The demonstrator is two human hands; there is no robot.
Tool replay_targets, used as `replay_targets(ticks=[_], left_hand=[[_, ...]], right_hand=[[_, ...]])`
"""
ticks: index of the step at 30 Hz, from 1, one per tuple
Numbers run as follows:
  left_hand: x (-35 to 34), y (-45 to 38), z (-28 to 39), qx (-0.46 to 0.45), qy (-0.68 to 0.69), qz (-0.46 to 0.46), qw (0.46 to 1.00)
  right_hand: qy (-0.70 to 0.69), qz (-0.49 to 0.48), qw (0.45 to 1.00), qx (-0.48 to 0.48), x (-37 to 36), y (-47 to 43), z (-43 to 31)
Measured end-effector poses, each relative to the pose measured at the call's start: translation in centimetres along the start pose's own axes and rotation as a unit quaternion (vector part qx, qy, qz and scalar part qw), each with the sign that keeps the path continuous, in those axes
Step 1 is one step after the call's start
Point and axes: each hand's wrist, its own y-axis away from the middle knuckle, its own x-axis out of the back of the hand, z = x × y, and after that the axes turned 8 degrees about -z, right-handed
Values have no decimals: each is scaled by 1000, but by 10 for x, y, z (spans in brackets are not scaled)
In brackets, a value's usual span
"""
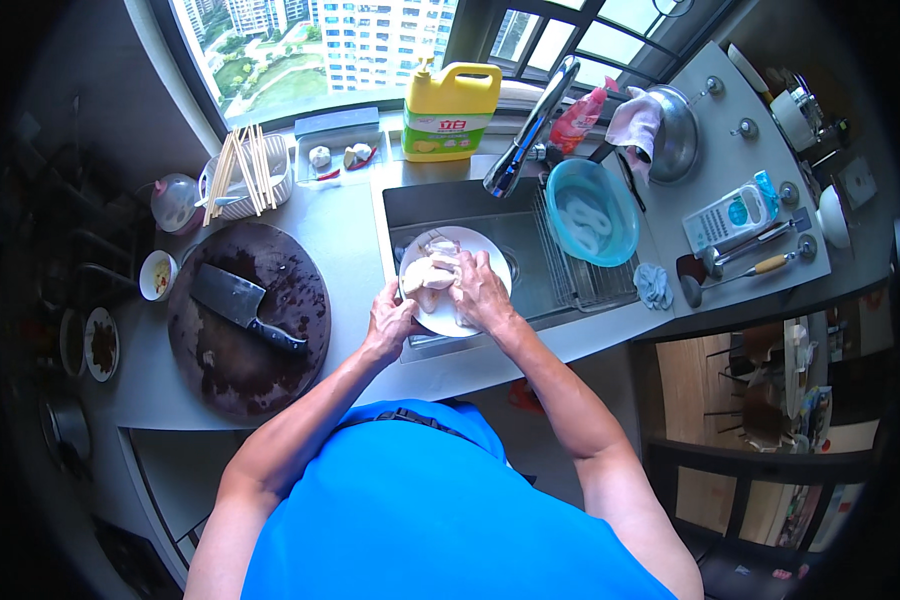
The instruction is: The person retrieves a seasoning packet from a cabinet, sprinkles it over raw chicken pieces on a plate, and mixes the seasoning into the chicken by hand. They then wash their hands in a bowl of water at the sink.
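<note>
A round white plate [501,259] is held over the steel sink [450,206] near its front edge. My left hand [390,322] grips the plate's left rim, thumb on top. Pale raw meat pieces [429,276], which look like chicken, are heaped on the plate's left half. My right hand [484,292] bends over the right side of the heap, its fingers curled on the meat; the fingertips are partly hidden. To the left, a cleaver [229,294] with a black handle lies on a round, dark-stained chopping board [195,367].
Over the sink's right side, a turquoise basin [626,210] sits on a wire rack [570,281]. The faucet [521,142] reaches over the sink from behind. A yellow detergent jug [450,112] stands at the back. Chopsticks [229,176] lie across a white basket [281,161].
</note>
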Motion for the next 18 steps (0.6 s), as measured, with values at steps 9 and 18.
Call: replay_targets(ticks=[9,18], left_hand=[[2,0,-3,-15,14,-13,1000],[-2,7,0,-3,12,10,1000]], right_hand=[[-21,78,992,98,27,15,-22],[26,98,985,136,9,14,-16]])
